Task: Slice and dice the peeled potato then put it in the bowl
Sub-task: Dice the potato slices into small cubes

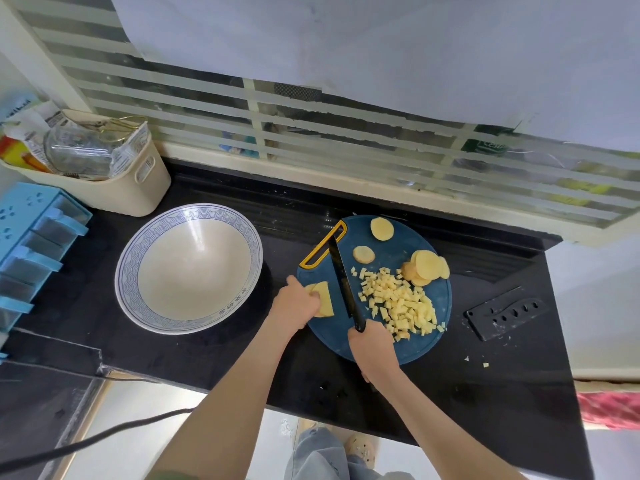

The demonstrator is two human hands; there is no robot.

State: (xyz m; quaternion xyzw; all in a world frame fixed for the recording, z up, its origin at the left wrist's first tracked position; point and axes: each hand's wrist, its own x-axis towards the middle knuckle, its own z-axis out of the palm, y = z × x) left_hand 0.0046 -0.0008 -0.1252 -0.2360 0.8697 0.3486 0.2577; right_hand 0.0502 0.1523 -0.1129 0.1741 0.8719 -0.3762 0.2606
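Note:
On the black counter lies a round blue cutting board [408, 344] with a yellow handle. My left hand [296, 303] holds a stack of potato slices [325, 299] at the board's left edge. My right hand [372, 344] grips the handle of a black knife [344, 282], whose blade lies just right of that stack. A heap of diced potato [401, 304] covers the board's middle. Round potato slices [427, 268] lie at the upper right, two more further back. The large white bowl [138, 252] with a blue patterned rim stands empty to the left.
A black knife sheath [507, 315] lies right of the board, with a few stray potato bits near it. A beige basket [138, 188] with packets and a glass jar stands back left. A blue drawer unit [31, 247] is at far left. The counter's front edge runs below my arms.

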